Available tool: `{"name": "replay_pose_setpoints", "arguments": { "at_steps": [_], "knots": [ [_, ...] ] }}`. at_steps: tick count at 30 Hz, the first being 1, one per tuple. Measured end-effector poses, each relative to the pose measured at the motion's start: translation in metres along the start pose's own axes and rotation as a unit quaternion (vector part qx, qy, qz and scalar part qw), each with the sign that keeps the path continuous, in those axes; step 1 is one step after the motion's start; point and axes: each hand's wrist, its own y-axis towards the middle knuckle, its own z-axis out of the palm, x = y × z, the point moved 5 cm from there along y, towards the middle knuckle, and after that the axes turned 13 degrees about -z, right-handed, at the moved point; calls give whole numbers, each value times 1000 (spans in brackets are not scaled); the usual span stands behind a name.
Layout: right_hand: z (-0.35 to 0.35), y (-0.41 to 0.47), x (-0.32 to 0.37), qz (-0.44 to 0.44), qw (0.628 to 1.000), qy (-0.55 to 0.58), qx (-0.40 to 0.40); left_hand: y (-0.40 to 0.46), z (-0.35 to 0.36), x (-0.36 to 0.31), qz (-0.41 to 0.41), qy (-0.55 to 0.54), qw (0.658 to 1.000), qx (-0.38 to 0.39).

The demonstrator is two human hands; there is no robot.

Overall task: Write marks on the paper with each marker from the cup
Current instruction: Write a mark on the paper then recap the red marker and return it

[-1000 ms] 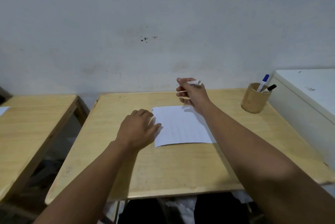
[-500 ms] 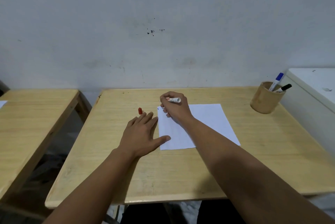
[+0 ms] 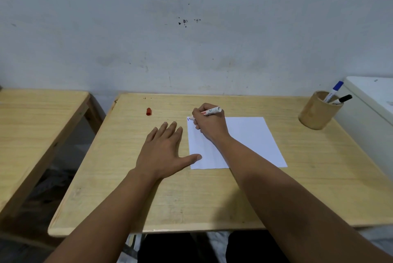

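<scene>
Red-marking step, I judge: right hand (image 3: 209, 123) fingers clamped on the uncapped red marker (image 3: 210, 112) at the paper's (image 3: 251, 141) far-left corner; left hand (image 3: 163, 150) fingers spread flat, thumb pinning the paper's left edge; next, stroke, then recap with the red cap (image 3: 149, 111) left of the paper.

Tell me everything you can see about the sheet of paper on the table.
The paper is one plain white sheet lying flat on the wooden table, turned slightly askew to the table's edge. A small blue mark shows at its far left corner. The right hand rests on that far left part, holding a white marker with its tip down at the corner. The left hand lies flat beside the sheet, its thumb on the near left corner. The forearm hides part of the near edge.
</scene>
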Motion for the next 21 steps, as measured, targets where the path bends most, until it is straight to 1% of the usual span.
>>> {"name": "replay_pose_setpoints", "arguments": {
  "at_steps": [14,18,21],
  "knots": [
    [2,2,-1,-14,1000,-13,4,0,-1,0,2,-9,1000,-6],
    [2,3,-3,1,1000,7,3,1,0,0,1,-7,1000,-3],
    [1,4,0,3,999,45,-5,0,-1,0,-2,-12,1000,-1]
  ]
}}
